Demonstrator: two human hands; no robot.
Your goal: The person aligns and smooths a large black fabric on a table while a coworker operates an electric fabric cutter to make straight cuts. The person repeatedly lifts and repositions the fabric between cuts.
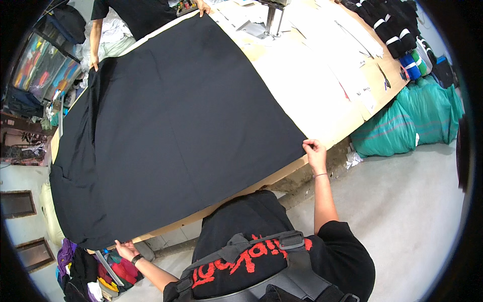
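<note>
A wide sheet of black fabric (176,116) lies spread over a pale wooden table (375,108). With its fingers pinched together, my right hand (315,152) grips the fabric's near right corner. My left hand (127,249) holds the near edge toward the left, its fingertips closed at the cloth. Across the table a co-worker in a black shirt has one hand (94,63) on the far left edge and the other (203,7) at the far right corner. Folds and wrinkles run down the fabric's left part, while its middle lies fairly flat.
White paper patterns (322,55) cover the table's right part, with scissors (385,78) near its edge. A metal cutting machine (273,20) stands at the back. Green sacks (402,123) and black fabric rolls (387,32) are right; piled coloured cloth (108,272) is lower left.
</note>
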